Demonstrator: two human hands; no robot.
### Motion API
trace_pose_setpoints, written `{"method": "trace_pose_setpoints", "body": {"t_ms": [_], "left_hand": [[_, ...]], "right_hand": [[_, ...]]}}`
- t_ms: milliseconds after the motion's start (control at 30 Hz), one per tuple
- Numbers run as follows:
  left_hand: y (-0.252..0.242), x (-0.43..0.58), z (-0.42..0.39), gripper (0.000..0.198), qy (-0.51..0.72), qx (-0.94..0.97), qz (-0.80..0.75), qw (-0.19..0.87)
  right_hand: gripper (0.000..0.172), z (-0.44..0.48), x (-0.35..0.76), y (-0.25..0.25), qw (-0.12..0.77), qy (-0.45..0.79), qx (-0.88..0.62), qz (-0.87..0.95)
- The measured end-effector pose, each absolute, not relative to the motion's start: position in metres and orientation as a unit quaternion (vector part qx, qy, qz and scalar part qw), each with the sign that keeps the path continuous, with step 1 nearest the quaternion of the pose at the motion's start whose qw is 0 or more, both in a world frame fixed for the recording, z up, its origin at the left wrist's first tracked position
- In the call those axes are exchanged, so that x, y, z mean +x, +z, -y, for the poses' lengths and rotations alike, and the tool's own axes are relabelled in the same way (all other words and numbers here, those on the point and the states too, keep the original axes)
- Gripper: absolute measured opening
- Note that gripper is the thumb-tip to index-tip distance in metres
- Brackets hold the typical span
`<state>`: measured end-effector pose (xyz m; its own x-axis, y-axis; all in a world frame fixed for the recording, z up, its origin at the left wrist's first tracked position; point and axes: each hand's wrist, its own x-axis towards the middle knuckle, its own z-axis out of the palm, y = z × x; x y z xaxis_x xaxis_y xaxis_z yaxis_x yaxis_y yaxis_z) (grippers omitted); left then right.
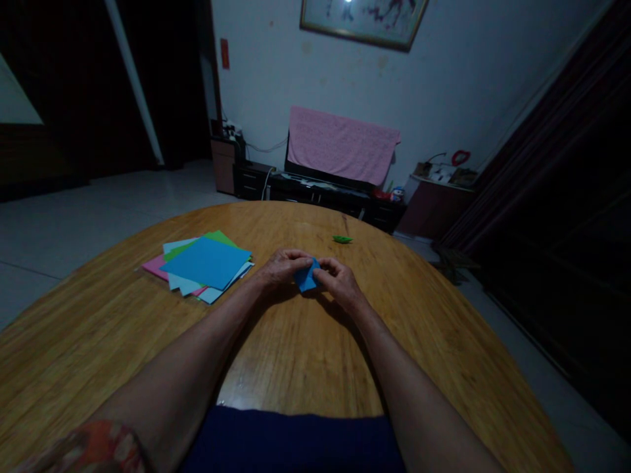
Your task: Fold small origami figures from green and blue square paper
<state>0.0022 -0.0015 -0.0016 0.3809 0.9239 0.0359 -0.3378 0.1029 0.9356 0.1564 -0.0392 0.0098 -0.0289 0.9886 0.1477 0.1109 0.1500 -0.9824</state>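
Note:
A small folded piece of blue paper [306,278] is held between both hands above the middle of the round table. My left hand [286,268] pinches its left and upper edge with thumb and fingers. On the paper's right side, my right hand [338,280] grips it, thumb against the front. The folds are too small to make out in detail. To the left lies a loose stack of coloured sheets, with a blue sheet [206,261] on top and green, pink and pale blue ones under it. A small green folded paper piece [342,240] rests beyond my right hand.
The wooden table [296,361] has a curved far edge. Behind it stand a low dark cabinet [305,191] and a screen-like object under a pink cloth [340,144]. A dark curtain hangs at the right.

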Motion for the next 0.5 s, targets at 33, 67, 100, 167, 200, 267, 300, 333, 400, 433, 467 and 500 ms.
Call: {"method": "trace_pose_setpoints", "body": {"t_ms": [33,67,100,167,200,267,300,333,400,433,467,500], "left_hand": [[-0.0015,0.0019,0.0009,0.029,0.464,0.486,-0.306,0.674],[-0.0011,0.0015,0.0006,0.029,0.458,0.492,-0.311,0.671],[-0.0004,0.0011,0.0004,0.029,0.45,0.499,-0.317,0.669],[0.0011,0.0007,0.0007,0.028,0.436,0.509,-0.33,0.665],[0.0018,0.0007,0.0011,0.028,0.43,0.512,-0.337,0.663],[0.0027,0.0009,0.0019,0.026,0.423,0.518,-0.346,0.658],[0.0027,0.0011,0.0022,0.025,0.422,0.521,-0.346,0.656],[0.0025,0.0012,0.0024,0.024,0.422,0.524,-0.344,0.655],[0.0013,0.0012,0.0023,0.023,0.424,0.529,-0.337,0.653],[0.0004,0.0012,0.0019,0.022,0.425,0.531,-0.334,0.653],[-0.0007,0.0011,0.0015,0.022,0.426,0.533,-0.331,0.652],[-0.0018,0.001,0.0011,0.022,0.426,0.533,-0.328,0.653]], "right_hand": [[0.03,0.0377,0.1575,0.0099,0.504,0.429,-0.483,0.574],[0.031,0.036,0.1587,0.0098,0.507,0.422,-0.483,0.576],[0.032,0.0343,0.1596,0.0095,0.513,0.415,-0.484,0.575],[0.034,0.0313,0.161,0.0082,0.528,0.403,-0.489,0.565],[0.034,0.0303,0.1614,0.0075,0.535,0.398,-0.493,0.559],[0.033,0.0294,0.1619,0.0064,0.543,0.397,-0.496,0.549],[0.032,0.0295,0.162,0.0063,0.544,0.401,-0.495,0.546],[0.031,0.0298,0.1621,0.0065,0.543,0.407,-0.493,0.545],[0.03,0.0308,0.1622,0.0078,0.54,0.417,-0.491,0.541],[0.029,0.0314,0.1623,0.0086,0.54,0.419,-0.491,0.54],[0.029,0.032,0.1623,0.0094,0.539,0.422,-0.491,0.539],[0.028,0.0325,0.1623,0.0101,0.537,0.425,-0.491,0.538]]}}
